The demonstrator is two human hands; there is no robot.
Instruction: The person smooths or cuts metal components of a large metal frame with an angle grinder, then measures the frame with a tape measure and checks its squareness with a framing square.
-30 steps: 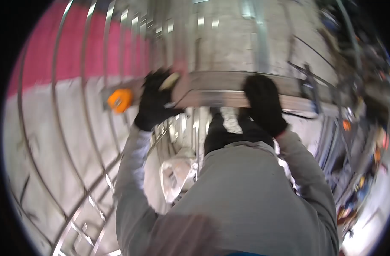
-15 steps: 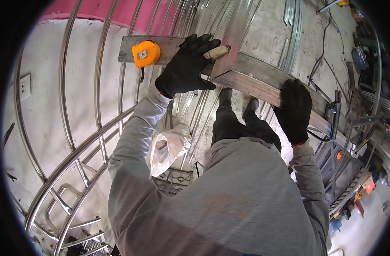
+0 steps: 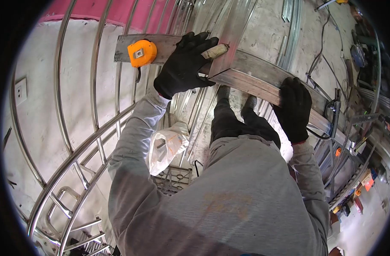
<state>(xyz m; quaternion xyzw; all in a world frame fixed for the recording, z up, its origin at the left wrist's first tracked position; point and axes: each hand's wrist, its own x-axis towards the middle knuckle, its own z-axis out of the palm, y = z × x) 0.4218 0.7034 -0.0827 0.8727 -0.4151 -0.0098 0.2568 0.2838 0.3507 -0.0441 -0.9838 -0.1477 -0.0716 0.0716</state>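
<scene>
A wide grey metal bar (image 3: 161,42) crosses in front of me, and an orange tape measure (image 3: 142,53) lies on its left end. My left hand (image 3: 184,64), in a black glove, lies over the bar with fingers spread and thumb apart. A pale tan, tube-like piece (image 3: 215,51) shows at its fingers. Just right of it, a shiny metal tube (image 3: 230,38) runs away from me and meets a shorter metal tube (image 3: 250,84) at a slanted corner. My right hand (image 3: 295,106), also gloved in black, is wrapped round the shorter tube's right end.
Curved steel railings (image 3: 60,85) stand to the left. A white sack (image 3: 167,149) sits on the floor by my left arm. Long metal strips (image 3: 291,34) lie on the floor ahead. A black cable (image 3: 320,59) and more metalwork (image 3: 365,119) are at the right.
The view has shifted slightly; the bar and tape measure appear a little further left. Both hands keep their places on the metal.
</scene>
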